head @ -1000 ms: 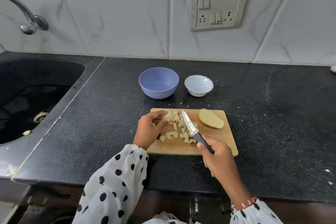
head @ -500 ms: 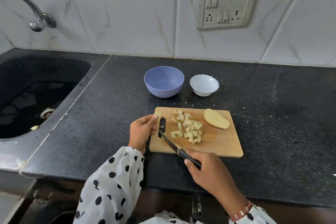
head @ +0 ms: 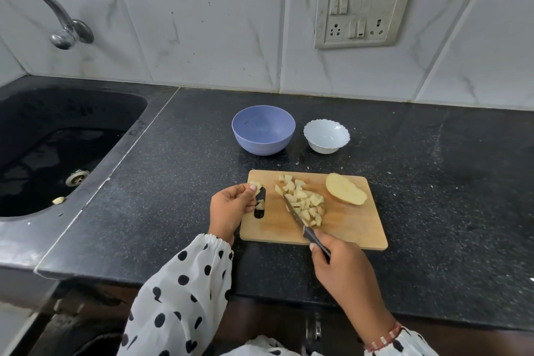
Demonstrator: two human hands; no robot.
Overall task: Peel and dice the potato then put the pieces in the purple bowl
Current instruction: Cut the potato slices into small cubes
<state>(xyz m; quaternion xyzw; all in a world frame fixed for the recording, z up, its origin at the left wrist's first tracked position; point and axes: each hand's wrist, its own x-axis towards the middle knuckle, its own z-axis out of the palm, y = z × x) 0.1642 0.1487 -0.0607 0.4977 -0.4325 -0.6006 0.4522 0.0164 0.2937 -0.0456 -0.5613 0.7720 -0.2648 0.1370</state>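
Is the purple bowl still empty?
Empty. The purple bowl shows only its bare inside; the diced pieces lie on the cutting board.

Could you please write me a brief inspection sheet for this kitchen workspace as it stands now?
Surface: black countertop, crumbs near the cutting board.
Job's things: diced potato and potato half on the board; purple bowl holds no potato.
Clutter: white bowl.
Hands: left hand pinches potato pieces; right hand grips knife.
Cables: nothing seen.
Surroundings: sink, tap, wall socket.
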